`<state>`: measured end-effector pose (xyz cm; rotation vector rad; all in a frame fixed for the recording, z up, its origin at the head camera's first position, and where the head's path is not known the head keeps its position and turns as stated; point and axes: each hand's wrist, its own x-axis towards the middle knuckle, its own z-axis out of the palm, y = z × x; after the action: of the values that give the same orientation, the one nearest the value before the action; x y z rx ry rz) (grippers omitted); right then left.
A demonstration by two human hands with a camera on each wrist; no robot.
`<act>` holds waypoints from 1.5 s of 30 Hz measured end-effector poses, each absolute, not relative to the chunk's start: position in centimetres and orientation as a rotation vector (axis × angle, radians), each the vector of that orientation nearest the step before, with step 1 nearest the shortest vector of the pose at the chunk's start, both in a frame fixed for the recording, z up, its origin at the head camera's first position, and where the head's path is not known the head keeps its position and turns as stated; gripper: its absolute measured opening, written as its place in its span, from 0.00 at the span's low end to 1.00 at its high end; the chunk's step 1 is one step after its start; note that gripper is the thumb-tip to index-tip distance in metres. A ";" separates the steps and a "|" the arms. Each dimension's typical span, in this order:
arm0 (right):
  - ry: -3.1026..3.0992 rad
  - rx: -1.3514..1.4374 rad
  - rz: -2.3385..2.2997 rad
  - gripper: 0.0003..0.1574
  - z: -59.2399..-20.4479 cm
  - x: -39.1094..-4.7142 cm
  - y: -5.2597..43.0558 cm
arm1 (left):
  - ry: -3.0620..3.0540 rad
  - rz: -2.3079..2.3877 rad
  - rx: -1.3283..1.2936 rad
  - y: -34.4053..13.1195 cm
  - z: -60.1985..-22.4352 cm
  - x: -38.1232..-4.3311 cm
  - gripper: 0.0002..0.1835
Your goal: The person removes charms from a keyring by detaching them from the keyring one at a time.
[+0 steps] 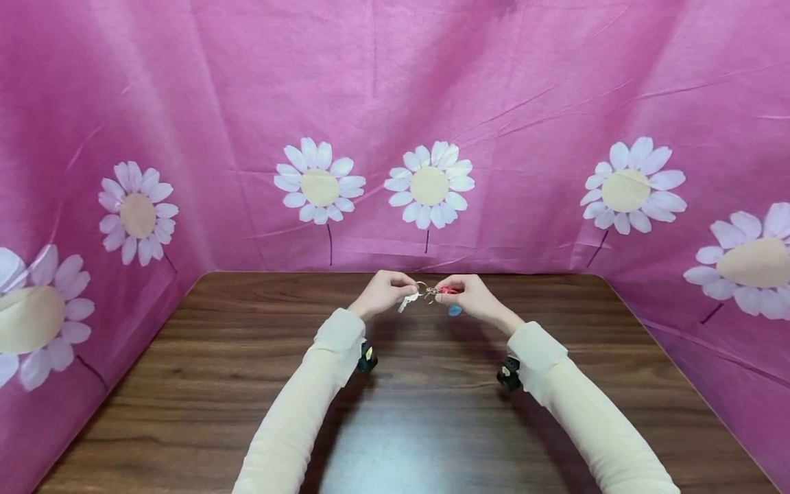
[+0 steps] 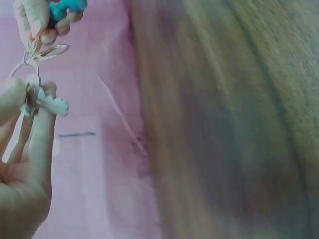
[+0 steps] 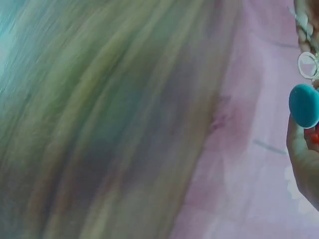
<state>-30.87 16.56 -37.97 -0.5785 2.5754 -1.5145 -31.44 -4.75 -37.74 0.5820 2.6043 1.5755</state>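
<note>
Above the far part of the table, both hands hold one bunch of keys between them. The left hand pinches a silver key by its head, between thumb and fingers; the toothed blade points away. From this key a metal ring runs to a gold-coloured clasp. At the other end the right hand grips a red keychain charm close to the clasp. A teal rounded piece hangs by the right fingers. The right hand hides much of the charm.
A dark brown wood-grain table lies beneath the hands. Pink cloth printed with white daisies surrounds its back and sides. Black wrist cameras sit below the pale sleeves.
</note>
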 end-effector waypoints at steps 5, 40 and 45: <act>2.589 -0.592 -1.579 0.12 -36.3 -29.4 16.2 | 2.666 1.685 0.529 -4.5 -35.9 -29.5 0.08; 3.023 -1.554 -1.277 0.08 -36.4 -24.3 14.5 | 2.340 2.023 0.491 -5.0 -37.5 -23.2 0.09; 3.124 -1.735 -1.123 0.05 -35.8 -24.5 14.5 | 2.363 2.050 0.503 -4.9 -37.7 -23.4 0.10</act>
<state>-24.51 14.50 -35.80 -1.7355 3.1244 -1.1230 -23.42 -4.93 -37.75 0.5034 2.3625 2.0496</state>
